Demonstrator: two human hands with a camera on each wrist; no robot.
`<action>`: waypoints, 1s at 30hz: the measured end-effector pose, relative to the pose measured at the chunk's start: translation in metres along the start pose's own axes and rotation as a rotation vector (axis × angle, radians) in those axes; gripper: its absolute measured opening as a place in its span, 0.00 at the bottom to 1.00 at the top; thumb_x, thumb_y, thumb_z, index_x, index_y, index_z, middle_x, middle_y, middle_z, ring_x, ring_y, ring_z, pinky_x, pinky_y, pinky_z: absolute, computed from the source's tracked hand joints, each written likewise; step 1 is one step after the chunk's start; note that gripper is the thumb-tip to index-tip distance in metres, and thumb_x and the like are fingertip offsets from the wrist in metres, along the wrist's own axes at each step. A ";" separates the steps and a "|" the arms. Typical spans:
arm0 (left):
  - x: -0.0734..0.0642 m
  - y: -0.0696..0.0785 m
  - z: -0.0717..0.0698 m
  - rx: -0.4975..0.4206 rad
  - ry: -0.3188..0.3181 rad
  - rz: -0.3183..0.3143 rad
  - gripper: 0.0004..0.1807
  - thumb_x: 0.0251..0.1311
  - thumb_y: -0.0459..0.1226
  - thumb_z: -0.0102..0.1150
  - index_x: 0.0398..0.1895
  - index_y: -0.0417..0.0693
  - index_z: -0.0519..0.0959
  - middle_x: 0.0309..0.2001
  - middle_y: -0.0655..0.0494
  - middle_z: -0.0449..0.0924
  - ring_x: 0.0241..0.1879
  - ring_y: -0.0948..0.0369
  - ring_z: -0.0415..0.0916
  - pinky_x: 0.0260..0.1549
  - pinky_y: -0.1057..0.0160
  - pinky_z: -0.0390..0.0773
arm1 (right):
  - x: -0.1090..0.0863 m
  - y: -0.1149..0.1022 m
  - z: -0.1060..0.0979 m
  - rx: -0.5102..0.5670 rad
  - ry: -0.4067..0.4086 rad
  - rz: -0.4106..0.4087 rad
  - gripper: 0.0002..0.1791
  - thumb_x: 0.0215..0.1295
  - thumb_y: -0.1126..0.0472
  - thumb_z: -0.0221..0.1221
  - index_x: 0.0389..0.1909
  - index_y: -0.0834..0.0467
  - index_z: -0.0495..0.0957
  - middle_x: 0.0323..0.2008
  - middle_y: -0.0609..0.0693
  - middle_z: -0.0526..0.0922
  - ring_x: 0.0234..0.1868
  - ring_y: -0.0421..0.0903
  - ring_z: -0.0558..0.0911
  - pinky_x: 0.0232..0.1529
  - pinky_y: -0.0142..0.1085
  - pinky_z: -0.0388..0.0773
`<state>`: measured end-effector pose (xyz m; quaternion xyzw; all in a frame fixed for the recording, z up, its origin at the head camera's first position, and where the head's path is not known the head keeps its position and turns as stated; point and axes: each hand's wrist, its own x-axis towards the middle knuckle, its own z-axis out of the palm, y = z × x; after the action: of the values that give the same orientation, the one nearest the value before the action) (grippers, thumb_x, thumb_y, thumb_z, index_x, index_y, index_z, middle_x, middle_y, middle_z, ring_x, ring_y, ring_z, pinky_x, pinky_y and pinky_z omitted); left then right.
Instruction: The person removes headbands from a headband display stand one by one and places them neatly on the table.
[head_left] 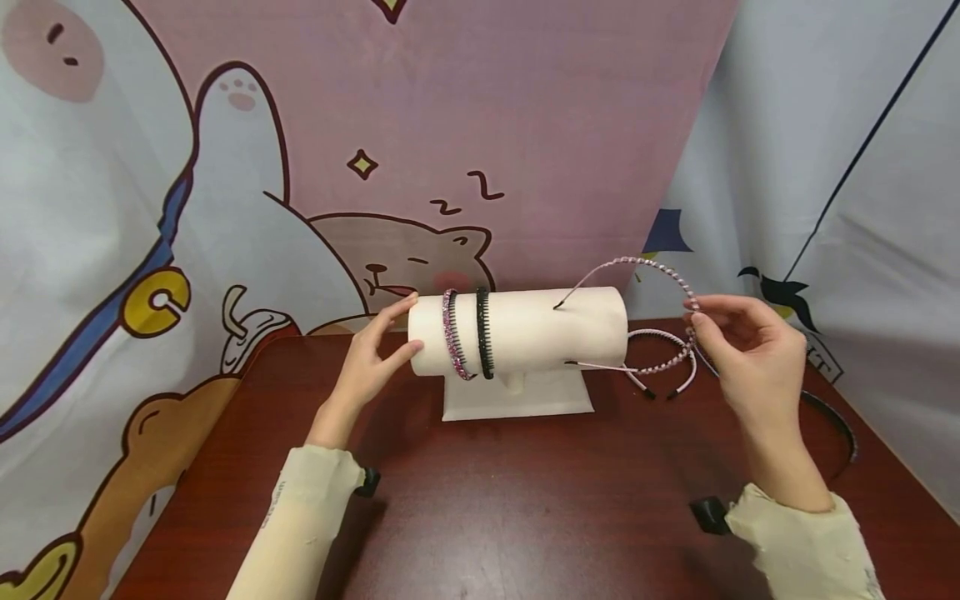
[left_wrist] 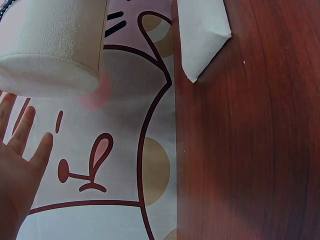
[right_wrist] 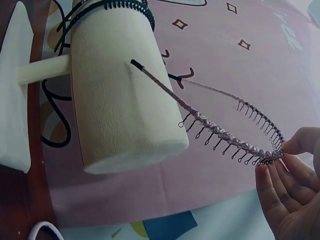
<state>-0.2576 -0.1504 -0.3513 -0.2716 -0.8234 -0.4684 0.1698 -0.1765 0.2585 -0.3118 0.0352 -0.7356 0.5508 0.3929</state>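
A cream cylindrical headband stand [head_left: 525,329] lies level on its short post and flat base. My right hand [head_left: 757,346] pinches a pale pink beaded headband [right_wrist: 225,137] at the middle of its arch. Its two dark-tipped ends straddle the stand's right part, one above and one below. Small looped teeth line its inner side in the right wrist view. Two headbands sit round the left half of the stand: a pink glittery one [head_left: 452,333] and a black toothed one [head_left: 483,333]. My left hand [head_left: 367,358] touches the stand's left end, thumb and fingers spread.
On the reddish-brown table [head_left: 487,500], a light pink headband [head_left: 682,379] lies behind the stand's right end. A dark headband [head_left: 836,417] lies farther right, partly behind my right arm. A cartoon-printed cloth [head_left: 570,150] hangs behind the table.
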 end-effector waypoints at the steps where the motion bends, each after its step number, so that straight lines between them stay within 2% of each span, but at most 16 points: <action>1: 0.000 0.000 0.000 0.001 0.000 0.000 0.31 0.62 0.29 0.62 0.70 0.42 0.69 0.73 0.44 0.66 0.72 0.47 0.65 0.68 0.38 0.63 | 0.001 0.000 -0.001 0.001 0.006 -0.003 0.11 0.61 0.74 0.63 0.44 0.70 0.84 0.34 0.37 0.88 0.33 0.32 0.86 0.36 0.18 0.80; 9: 0.000 0.000 0.000 0.001 0.003 0.002 0.31 0.62 0.29 0.62 0.70 0.42 0.69 0.73 0.44 0.67 0.72 0.47 0.65 0.68 0.38 0.63 | 0.004 0.006 -0.013 -0.084 0.071 -0.029 0.10 0.60 0.74 0.64 0.43 0.70 0.84 0.35 0.34 0.86 0.33 0.30 0.84 0.34 0.17 0.79; 14: 0.000 0.000 0.000 0.002 0.002 0.003 0.31 0.62 0.29 0.62 0.70 0.42 0.69 0.73 0.44 0.66 0.72 0.47 0.65 0.68 0.38 0.64 | 0.002 0.010 -0.020 -0.133 0.084 -0.023 0.09 0.61 0.72 0.63 0.42 0.69 0.84 0.33 0.33 0.85 0.29 0.28 0.84 0.28 0.16 0.77; 20: 0.000 0.000 0.001 -0.002 0.002 0.003 0.31 0.62 0.29 0.62 0.70 0.42 0.69 0.73 0.44 0.66 0.71 0.47 0.65 0.68 0.39 0.64 | -0.001 0.014 -0.031 -0.189 0.045 -0.041 0.08 0.61 0.72 0.63 0.40 0.69 0.85 0.31 0.30 0.83 0.28 0.26 0.82 0.28 0.15 0.74; 26: -0.001 -0.001 0.001 -0.001 0.006 0.003 0.31 0.62 0.30 0.62 0.70 0.43 0.69 0.73 0.46 0.67 0.71 0.48 0.65 0.68 0.39 0.64 | -0.001 0.024 -0.039 -0.252 -0.008 -0.103 0.08 0.57 0.74 0.65 0.38 0.67 0.86 0.28 0.25 0.80 0.28 0.26 0.75 0.28 0.15 0.67; 30: -0.001 -0.001 0.001 0.004 0.005 0.001 0.31 0.62 0.30 0.62 0.69 0.42 0.69 0.73 0.46 0.67 0.71 0.47 0.66 0.68 0.40 0.65 | 0.000 0.034 -0.045 -0.302 -0.044 -0.180 0.08 0.56 0.74 0.66 0.37 0.64 0.87 0.28 0.22 0.78 0.25 0.25 0.71 0.26 0.18 0.62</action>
<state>-0.2577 -0.1504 -0.3526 -0.2704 -0.8239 -0.4673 0.1725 -0.1686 0.3095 -0.3348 0.0537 -0.8123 0.3958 0.4251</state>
